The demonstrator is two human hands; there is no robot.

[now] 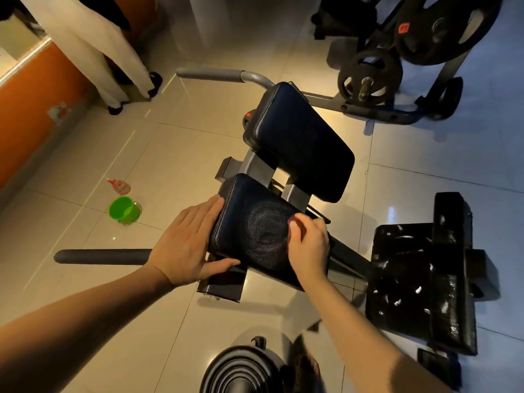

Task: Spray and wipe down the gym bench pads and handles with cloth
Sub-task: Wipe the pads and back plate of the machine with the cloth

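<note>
Spray bottle [119, 186] on floor at left, just beside green bucket [124, 209]. Left hand [187, 245] flat against left edge of near pad [255, 231], fingers straight. Right hand [309, 245] on pad's right side, fingers curled; cannot tell whether gripping anything. Far pad [300, 137] beyond.

A small green bucket [124, 209] stands upright on the glossy tiled floor [170, 148], near an orange wall [34, 109] with chipped paint. At top left a person in white trousers [93, 43] and black shoes [156, 80] stands by that wall. Black weight plates [368, 78] hang on a rack at top right. A scuffed black platform [411, 279] lies at right.
</note>
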